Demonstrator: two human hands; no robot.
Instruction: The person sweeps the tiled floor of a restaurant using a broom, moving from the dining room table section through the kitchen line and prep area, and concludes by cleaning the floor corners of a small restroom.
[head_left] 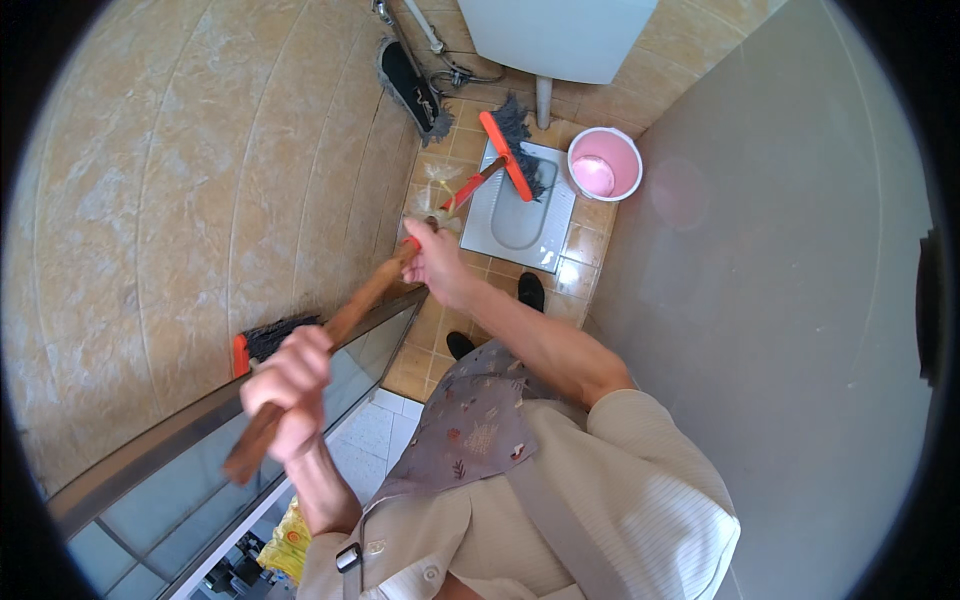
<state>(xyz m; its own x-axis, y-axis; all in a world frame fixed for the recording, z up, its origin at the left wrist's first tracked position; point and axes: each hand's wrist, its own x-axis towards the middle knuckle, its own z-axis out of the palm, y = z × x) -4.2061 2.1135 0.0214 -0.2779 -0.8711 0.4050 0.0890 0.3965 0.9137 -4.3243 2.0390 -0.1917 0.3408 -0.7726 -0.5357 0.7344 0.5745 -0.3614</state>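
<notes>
A mop (368,298) with a wooden handle slants from the lower left up toward the squat toilet (482,222). Its orange head with dark grey strands lies over the toilet's far part. Near the handle's top end, my left hand (292,385) is wrapped round the wood. Farther down the handle my right hand (438,262) grips it, close to the red section. A clear plastic bag or wrapping (438,200) shows beside the handle just beyond my right hand; whether it is tied on, I cannot tell.
A pink bucket with a white rim (624,152) stands right of the toilet, below a white cistern (560,35). A dark flat mop (405,85) leans by the left wall. Another orange-edged brush or mop (240,355) is beyond my left hand. A grey partition (780,250) closes the right side.
</notes>
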